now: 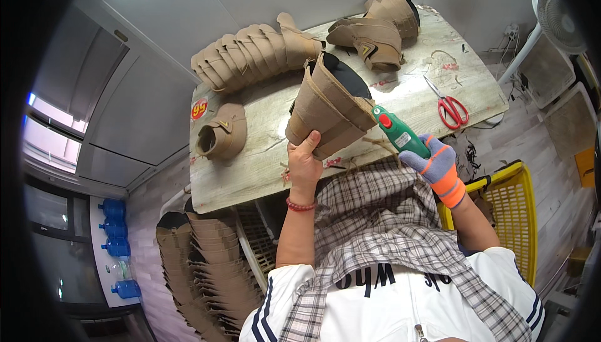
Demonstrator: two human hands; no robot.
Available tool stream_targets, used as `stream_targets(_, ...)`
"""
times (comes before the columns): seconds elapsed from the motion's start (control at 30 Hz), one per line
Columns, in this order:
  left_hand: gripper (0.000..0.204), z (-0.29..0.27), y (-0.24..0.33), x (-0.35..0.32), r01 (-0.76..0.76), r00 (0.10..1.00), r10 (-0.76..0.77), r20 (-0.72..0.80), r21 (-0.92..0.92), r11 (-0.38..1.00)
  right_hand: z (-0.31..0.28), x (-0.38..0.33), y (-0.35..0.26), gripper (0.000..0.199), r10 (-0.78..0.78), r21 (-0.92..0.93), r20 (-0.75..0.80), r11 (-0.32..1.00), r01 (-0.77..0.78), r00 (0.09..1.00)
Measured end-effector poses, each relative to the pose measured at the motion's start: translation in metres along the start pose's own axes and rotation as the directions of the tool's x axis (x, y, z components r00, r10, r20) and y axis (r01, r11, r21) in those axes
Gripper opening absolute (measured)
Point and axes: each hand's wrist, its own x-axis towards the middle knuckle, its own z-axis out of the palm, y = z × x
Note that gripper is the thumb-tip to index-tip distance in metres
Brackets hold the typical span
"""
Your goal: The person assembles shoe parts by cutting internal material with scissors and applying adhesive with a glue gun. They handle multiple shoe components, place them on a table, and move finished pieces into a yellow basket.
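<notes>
My left hand [305, 162], bare and with a red bead bracelet at the wrist, grips a tan shoe upper [330, 112] over the table's near edge. Its thumb lies on the outer face, and the dark lining shows inside the opening. My right hand [440, 170], in a grey and orange glove, is closed round a green handheld power tool [400, 133] with a red button. The tool's front end meets the right edge of the upper; whether it touches cannot be made out. A thin trimmed strip [378, 144] hangs below.
On the table [269, 182] stand a row of tan uppers [250, 54], more uppers [375, 32] at the back and a single one [223, 132] at left. Red-handled scissors [451, 109] lie at right. A yellow basket [519, 210] and stacked uppers [210, 267] flank me.
</notes>
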Motion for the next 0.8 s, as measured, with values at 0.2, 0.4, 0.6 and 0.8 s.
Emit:
stream_targets(0.2, 0.04, 0.003, 0.007, -0.025, -0.038, 0.999, 0.037, 0.022, 0.02, 0.999, 0.004, -0.018, -0.003, 0.044, -0.045, -0.018, 0.018, 0.999, 0.046, 0.999)
stream_targets(0.4, 0.038, -0.004, 0.0, -0.037, 0.018, 1.0, -0.014, -0.022, 0.183, 0.983, 0.003, -0.027, -0.013, 0.041, -0.02, 0.106, 0.046, 0.994, 0.015, 0.999)
stream_targets(0.6, 0.022, 0.009, -0.014, -0.057, -0.13, 0.987, 0.161, -0.017, 0.51, 0.85, 0.002, -0.023, -0.02, 0.042, 0.034, 0.155, 0.06, 0.987, -0.043, 0.998)
stream_targets(0.8, 0.018, 0.009, -0.016, -0.065, -0.318, 0.941, 0.262, 0.214, 0.826, 0.466, 0.004, -0.014, -0.018, 0.043, 0.051, 0.204, 0.077, 0.977, -0.066, 0.996)
